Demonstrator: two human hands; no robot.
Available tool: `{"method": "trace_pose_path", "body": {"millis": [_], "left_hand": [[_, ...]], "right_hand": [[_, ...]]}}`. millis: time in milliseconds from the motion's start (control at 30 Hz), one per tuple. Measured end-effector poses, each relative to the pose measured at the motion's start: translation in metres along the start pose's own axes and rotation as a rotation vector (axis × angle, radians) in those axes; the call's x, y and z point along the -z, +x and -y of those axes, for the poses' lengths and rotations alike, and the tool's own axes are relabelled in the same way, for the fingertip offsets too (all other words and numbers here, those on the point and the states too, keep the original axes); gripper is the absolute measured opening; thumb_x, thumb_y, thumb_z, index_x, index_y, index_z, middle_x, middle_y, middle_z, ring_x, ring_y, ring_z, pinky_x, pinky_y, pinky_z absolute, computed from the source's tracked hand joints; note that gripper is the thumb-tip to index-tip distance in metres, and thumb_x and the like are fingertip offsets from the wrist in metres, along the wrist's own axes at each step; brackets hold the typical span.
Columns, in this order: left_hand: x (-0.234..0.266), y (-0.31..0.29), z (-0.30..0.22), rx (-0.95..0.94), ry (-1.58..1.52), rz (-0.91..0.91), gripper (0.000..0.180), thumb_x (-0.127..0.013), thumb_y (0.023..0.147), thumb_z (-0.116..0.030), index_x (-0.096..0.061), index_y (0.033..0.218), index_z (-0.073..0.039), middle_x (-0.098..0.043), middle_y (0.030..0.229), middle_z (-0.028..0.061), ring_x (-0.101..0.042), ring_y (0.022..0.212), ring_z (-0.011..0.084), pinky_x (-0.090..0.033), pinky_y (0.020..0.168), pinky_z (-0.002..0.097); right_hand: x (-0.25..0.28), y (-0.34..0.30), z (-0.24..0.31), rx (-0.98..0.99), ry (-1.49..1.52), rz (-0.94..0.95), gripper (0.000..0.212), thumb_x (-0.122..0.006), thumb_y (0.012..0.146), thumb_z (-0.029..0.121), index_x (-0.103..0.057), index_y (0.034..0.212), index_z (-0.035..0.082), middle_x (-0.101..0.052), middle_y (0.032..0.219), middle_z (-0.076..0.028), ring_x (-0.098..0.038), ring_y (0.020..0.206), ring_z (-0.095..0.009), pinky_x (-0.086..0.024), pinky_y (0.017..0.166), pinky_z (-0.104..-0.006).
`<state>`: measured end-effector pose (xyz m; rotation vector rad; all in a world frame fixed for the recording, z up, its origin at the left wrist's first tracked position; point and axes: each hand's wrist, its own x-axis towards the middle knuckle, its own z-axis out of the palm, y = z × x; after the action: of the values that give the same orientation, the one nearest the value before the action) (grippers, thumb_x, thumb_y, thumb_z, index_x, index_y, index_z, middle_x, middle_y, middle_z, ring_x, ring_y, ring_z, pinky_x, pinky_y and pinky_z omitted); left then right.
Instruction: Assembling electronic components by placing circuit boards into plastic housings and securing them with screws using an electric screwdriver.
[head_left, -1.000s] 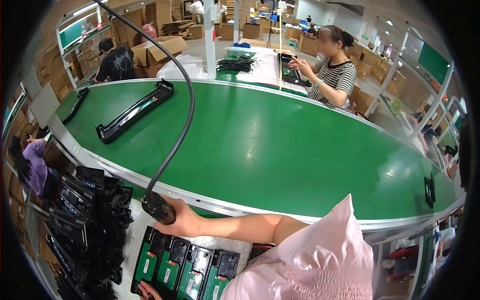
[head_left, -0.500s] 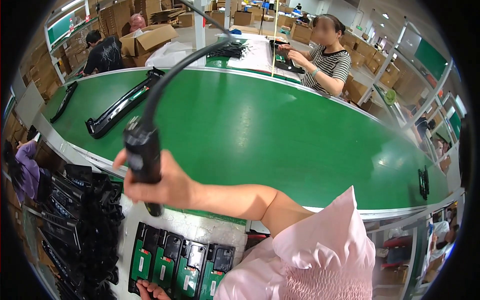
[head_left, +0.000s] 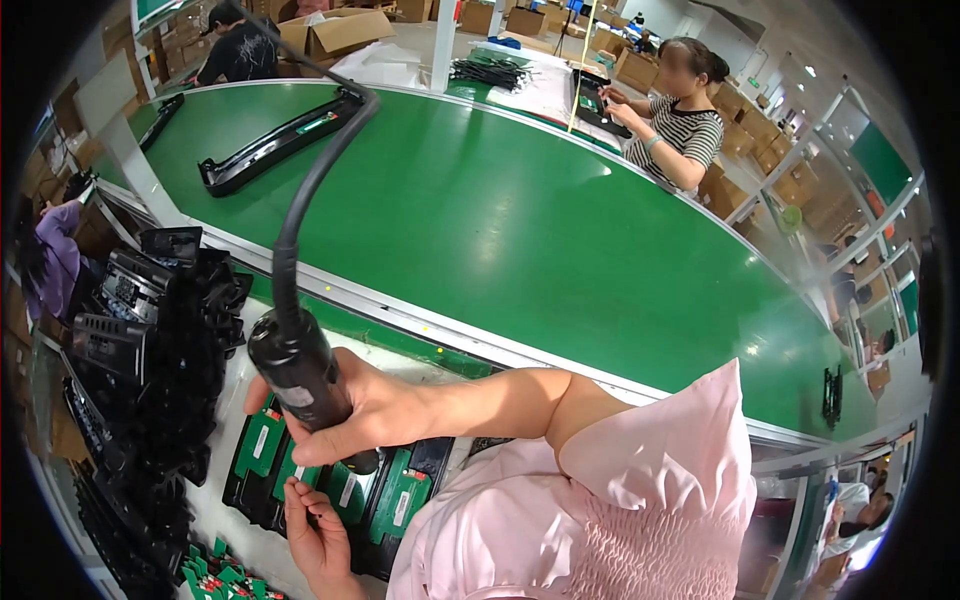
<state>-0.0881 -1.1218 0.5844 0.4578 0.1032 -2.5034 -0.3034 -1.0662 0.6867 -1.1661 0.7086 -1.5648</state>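
My right hand point(head_left: 375, 410) is closed round a black electric screwdriver point(head_left: 300, 370), whose thick cable rises from its top. The tool tilts over a row of black plastic housings point(head_left: 428, 462) fitted with green circuit boards point(head_left: 402, 503) bearing white labels. Its lower end is just above the row; the bit is not visible. Just below it, my left hand point(head_left: 320, 535) has thumb and fingers pinched together at the second housing from the left. Whatever the pinch holds is too small to make out. The screwdriver and my right hand cover part of the housings.
Black plastic parts point(head_left: 150, 370) are heaped at the left, with loose green boards point(head_left: 225, 575) below them. Beyond a metal rail runs a green conveyor belt point(head_left: 480, 230) carrying a long black part point(head_left: 270, 150). Across it, a person in a striped shirt point(head_left: 685, 135) works.
The screwdriver in my right hand has come down toward the housings. My left hand has moved up and in beneath it. The view has shifted downward.
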Motion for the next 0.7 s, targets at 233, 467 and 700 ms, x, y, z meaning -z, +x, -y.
{"method": "trace_pose_path", "body": {"millis": [233,467,700], "left_hand": [[-0.003,-0.007,0.002,-0.028,0.013,-0.008,0.021,-0.046,0.091,-0.014,-0.052,0.106,0.0,-0.056,0.095,0.0091,-0.053,0.08,0.0141,-0.05,0.07,0.0234],[0.008,0.001,-0.004,-0.01,-0.153,0.058,0.022,-0.048,0.089,-0.01,-0.048,0.107,0.003,-0.052,0.094,0.0085,-0.05,0.082,0.0154,-0.048,0.072,0.0257],[0.004,0.014,-0.004,-0.066,-0.114,0.054,0.023,-0.047,0.089,-0.007,-0.047,0.109,0.003,-0.052,0.101,0.0113,-0.052,0.09,0.0175,-0.047,0.074,0.0267]], "right_hand": [[-0.026,0.01,0.011,0.159,0.148,-0.177,0.026,-0.063,0.069,0.007,-0.047,0.089,0.0,-0.05,0.063,-0.001,-0.046,0.051,-0.006,-0.037,0.047,-0.0205],[-0.042,0.005,0.018,0.242,0.287,-0.114,0.028,-0.061,0.067,0.007,-0.045,0.089,0.001,-0.05,0.067,-0.002,-0.047,0.057,-0.007,-0.038,0.053,-0.0205],[-0.024,0.009,0.004,0.348,0.068,-0.06,0.027,-0.059,0.072,0.01,-0.044,0.091,0.001,-0.051,0.075,-0.005,-0.05,0.062,-0.01,-0.041,0.058,-0.0234]]}}
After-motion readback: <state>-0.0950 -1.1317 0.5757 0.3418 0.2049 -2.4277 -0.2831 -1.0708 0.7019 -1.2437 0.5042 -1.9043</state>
